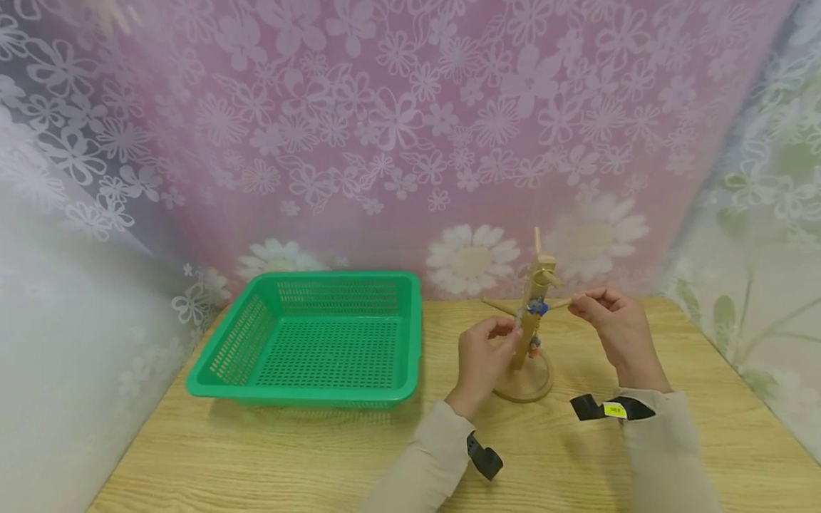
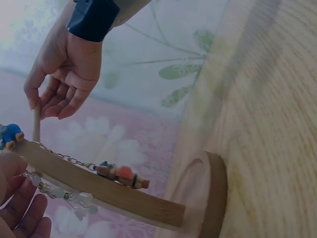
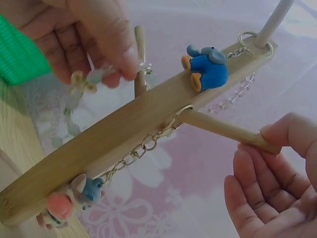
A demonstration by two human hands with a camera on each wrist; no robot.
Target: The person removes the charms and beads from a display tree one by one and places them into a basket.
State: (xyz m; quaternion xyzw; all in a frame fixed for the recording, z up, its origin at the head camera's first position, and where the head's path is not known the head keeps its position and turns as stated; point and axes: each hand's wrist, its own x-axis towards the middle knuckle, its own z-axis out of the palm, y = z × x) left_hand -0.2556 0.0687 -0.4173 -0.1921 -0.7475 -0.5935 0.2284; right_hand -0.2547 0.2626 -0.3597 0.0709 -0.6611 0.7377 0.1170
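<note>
A wooden peg stand [image 1: 524, 342] with a round base stands right of the table's middle. My left hand [image 1: 481, 360] pinches a string of pale green and clear beads [image 3: 74, 99] at the left peg [image 3: 140, 49]. With thumb and fingers, my right hand [image 1: 621, 333] grips the tip of the right peg [image 3: 233, 130]. From that peg hangs a keychain with a small grey and pink animal figure [image 3: 64, 202]. Higher up, a blue-clothed elephant-like figure [image 3: 210, 72] dangles from a ring on the upper peg [image 3: 275, 22]. More clear beads [image 3: 230, 100] show behind the post.
A green plastic basket [image 1: 301, 396] with slotted sides sits on the wooden table [image 1: 288, 456] to the left of the stand. Flower-patterned cloth [image 1: 359, 142] closes in the back and both sides. Black straps with small devices are on both wrists.
</note>
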